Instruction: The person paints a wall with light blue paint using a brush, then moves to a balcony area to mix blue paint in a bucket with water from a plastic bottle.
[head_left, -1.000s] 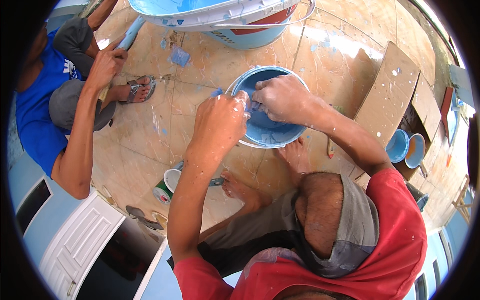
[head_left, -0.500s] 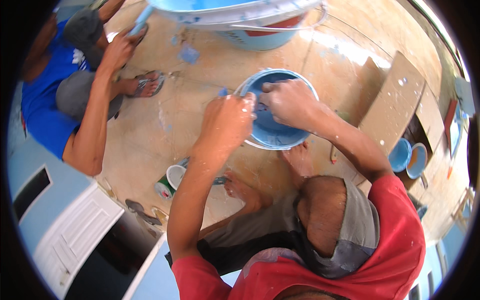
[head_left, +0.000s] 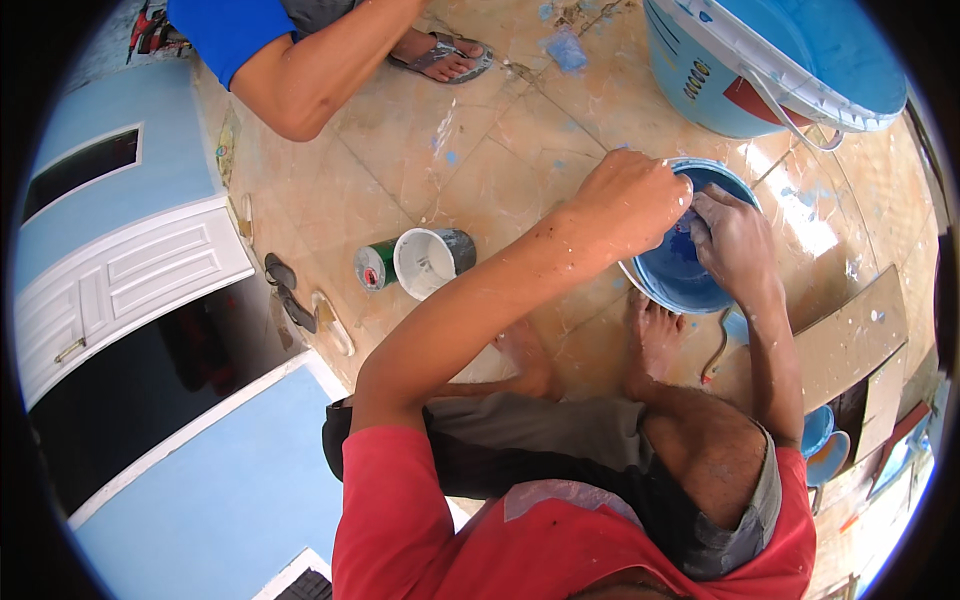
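A small bucket (head_left: 655, 288) with blue paint inside stands on the tiled floor by my feet. My left hand (head_left: 638, 205) is closed at the bucket's left rim; its fingertips are hidden. Inside the opening, my right hand (head_left: 735, 240) is bent and closed, close to the left one. Whatever the fingers hold, if anything, does not show. Dark blue paint (head_left: 682, 250) lies below the hands, and pale smears mark my right fingers.
A large bucket (head_left: 700, 90) of light blue paint stands beyond. A paintbrush (head_left: 715, 350) and cardboard (head_left: 855, 320) lie at right. Left are a white-lined cup (head_left: 425, 262), a green can (head_left: 375, 266) and sandals (head_left: 290, 290). A co-worker's arm (head_left: 340, 75) reaches in at upper left.
The view has swung, shifting the buckets rightward and showing more of the door and wall. Both hands stay at the small bucket. The co-worker's hand with the blue handle has left the view.
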